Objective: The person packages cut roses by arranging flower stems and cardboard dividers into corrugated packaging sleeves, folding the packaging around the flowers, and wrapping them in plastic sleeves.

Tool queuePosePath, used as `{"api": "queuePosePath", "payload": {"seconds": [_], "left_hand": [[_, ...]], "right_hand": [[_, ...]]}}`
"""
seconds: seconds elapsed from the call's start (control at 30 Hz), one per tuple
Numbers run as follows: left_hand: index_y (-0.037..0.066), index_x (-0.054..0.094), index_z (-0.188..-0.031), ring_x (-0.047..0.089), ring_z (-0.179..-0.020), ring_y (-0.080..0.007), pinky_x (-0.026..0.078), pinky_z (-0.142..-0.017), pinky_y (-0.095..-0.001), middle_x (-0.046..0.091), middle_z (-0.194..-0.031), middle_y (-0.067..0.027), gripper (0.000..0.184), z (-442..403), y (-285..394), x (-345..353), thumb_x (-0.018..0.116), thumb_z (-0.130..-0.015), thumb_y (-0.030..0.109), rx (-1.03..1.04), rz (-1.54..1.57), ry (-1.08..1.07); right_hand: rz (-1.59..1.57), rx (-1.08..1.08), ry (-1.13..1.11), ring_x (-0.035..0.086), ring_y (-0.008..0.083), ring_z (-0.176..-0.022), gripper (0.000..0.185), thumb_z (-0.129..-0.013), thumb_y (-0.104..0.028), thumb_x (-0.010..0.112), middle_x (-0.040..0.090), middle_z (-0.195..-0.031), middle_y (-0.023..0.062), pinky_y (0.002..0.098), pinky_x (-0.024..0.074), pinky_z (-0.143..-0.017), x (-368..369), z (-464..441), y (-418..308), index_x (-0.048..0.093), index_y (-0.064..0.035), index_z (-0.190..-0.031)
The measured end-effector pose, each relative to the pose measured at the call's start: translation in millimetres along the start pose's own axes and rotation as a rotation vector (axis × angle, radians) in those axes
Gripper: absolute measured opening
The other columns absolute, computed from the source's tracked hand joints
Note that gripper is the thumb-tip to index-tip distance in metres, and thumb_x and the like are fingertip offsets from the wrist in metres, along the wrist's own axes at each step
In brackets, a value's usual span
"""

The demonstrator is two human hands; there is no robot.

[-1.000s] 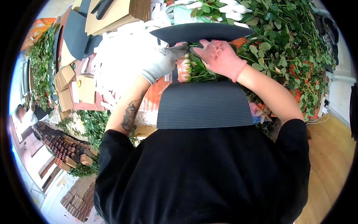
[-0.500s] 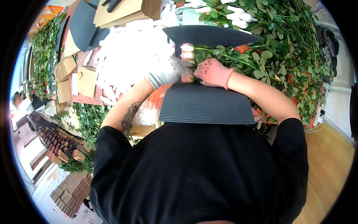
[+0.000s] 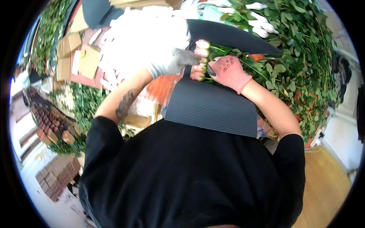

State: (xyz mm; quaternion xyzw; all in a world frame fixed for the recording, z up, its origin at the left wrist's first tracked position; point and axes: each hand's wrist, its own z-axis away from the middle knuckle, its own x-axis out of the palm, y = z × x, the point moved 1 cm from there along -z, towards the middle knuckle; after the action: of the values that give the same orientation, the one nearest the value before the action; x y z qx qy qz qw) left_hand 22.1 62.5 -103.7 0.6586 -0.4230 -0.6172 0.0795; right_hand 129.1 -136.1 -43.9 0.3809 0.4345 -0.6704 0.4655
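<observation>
Several pale pink roses (image 3: pixel 202 44) lie in a column on dark corrugated sheet (image 3: pixel 213 110), heads to the left and stems to the right. My left hand (image 3: pixel 173 62), in a white-grey glove, reaches in from the left. Its fingers are stretched out and their tips are at the rose heads. Just right of the heads, my right hand (image 3: pixel 230 72), in a pink glove, is closed over the stems of the lower roses. Its fingertips and the exact grip are partly hidden. Behind the roses, the dark sheet's far flap (image 3: pixel 232 36) curves up.
A bright pile of white strips (image 3: pixel 140 38) lies to the left, near cardboard pieces (image 3: pixel 90 62). Leafy stems (image 3: pixel 300 72) cover the right side. White-netted buds (image 3: pixel 262 26) lie at the back. Another person's white sleeve (image 3: pixel 23 80) shows at far left.
My left hand has drawn back slightly from between the rose heads, its fingers now straighter. My right hand stays by the stems. The whole view has shifted and tilted a little.
</observation>
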Motion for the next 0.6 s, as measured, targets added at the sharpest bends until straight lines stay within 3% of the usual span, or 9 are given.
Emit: {"api": "queuePosePath", "payload": {"seconds": [0.07, 0.1, 0.27, 0.33, 0.5, 0.57, 0.6], "left_hand": [[0.012, 0.065, -0.111, 0.060, -0.105, -0.0221, 0.047, -0.090, -0.0326, 0.063, -0.115, -0.0064, 0.043, -22, 27, -26, 0.058, -0.071, -0.002, -0.152, -0.076, -0.163], [0.012, 0.065, -0.111, 0.060, -0.105, -0.0221, 0.047, -0.090, -0.0326, 0.063, -0.115, -0.0064, 0.043, -23, 26, -22, 0.058, -0.071, -0.002, -0.171, -0.075, -0.141], [0.013, 0.066, -0.107, 0.061, -0.101, -0.0205, 0.049, -0.086, -0.0328, 0.061, -0.118, -0.0013, 0.033, -20, 20, -18, 0.055, -0.077, 0.002, -0.133, -0.195, -0.178], [0.015, 0.065, -0.109, 0.062, -0.097, -0.0215, 0.050, -0.082, -0.0340, 0.058, -0.122, 0.0000, 0.036, -19, 11, -11, 0.057, -0.076, 0.005, -0.103, -0.206, -0.167], [0.018, 0.065, -0.110, 0.063, -0.090, -0.0239, 0.051, -0.076, -0.0345, 0.058, -0.122, 0.0007, 0.036, -19, 14, -4, 0.059, -0.075, 0.011, 0.057, -0.193, -0.093], [0.019, 0.066, -0.106, 0.063, -0.089, -0.0255, 0.050, -0.077, -0.0353, 0.061, -0.112, -0.0001, 0.033, -20, 38, -7, 0.060, -0.074, 0.012, -0.089, -0.341, -0.272], [0.019, 0.066, -0.106, 0.063, -0.089, -0.0255, 0.050, -0.077, -0.0353, 0.061, -0.112, -0.0001, 0.033, -20, 38, -10, 0.060, -0.074, 0.012, -0.089, -0.357, -0.266]], "right_hand": [[0.090, 0.062, 0.012, 0.064, 0.0242, -0.084, 0.021, -0.076, -0.029, 0.063, 0.064, -0.085, 0.0081, 0.0383, 0.0500, -0.066, 9, -3, 0, 0.060, -0.0105, -0.085], [0.125, -0.018, 0.152, 0.065, 0.0249, -0.079, 0.016, -0.077, -0.025, 0.059, 0.064, -0.082, 0.0079, 0.0375, 0.0502, -0.062, 15, -2, 1, 0.059, -0.0094, -0.083], [0.209, -0.149, 0.085, 0.065, 0.0249, -0.074, 0.015, -0.082, -0.013, 0.046, 0.064, -0.077, 0.0095, 0.0360, 0.0499, -0.059, 23, -8, 0, 0.058, -0.0054, -0.086], [0.180, -0.148, 0.101, 0.063, 0.0260, -0.076, 0.021, -0.078, -0.024, 0.059, 0.061, -0.082, 0.0090, 0.0372, 0.0496, -0.065, 28, -12, 1, 0.057, -0.0063, -0.090], [0.187, -0.173, 0.100, 0.062, 0.0260, -0.078, 0.021, -0.079, -0.024, 0.058, 0.060, -0.081, 0.0091, 0.0368, 0.0494, -0.067, 25, -10, 2, 0.057, -0.0065, -0.090], [0.097, -0.111, 0.072, 0.062, 0.0266, -0.079, 0.023, -0.080, -0.027, 0.059, 0.060, -0.084, 0.0090, 0.0377, 0.0493, -0.068, 7, 0, 0, 0.058, -0.0074, -0.091], [0.129, -0.084, -0.080, 0.062, 0.0263, -0.081, 0.027, -0.080, -0.032, 0.059, 0.060, -0.088, 0.0089, 0.0371, 0.0493, -0.068, -8, 2, -6, 0.058, -0.0086, -0.093]]}}
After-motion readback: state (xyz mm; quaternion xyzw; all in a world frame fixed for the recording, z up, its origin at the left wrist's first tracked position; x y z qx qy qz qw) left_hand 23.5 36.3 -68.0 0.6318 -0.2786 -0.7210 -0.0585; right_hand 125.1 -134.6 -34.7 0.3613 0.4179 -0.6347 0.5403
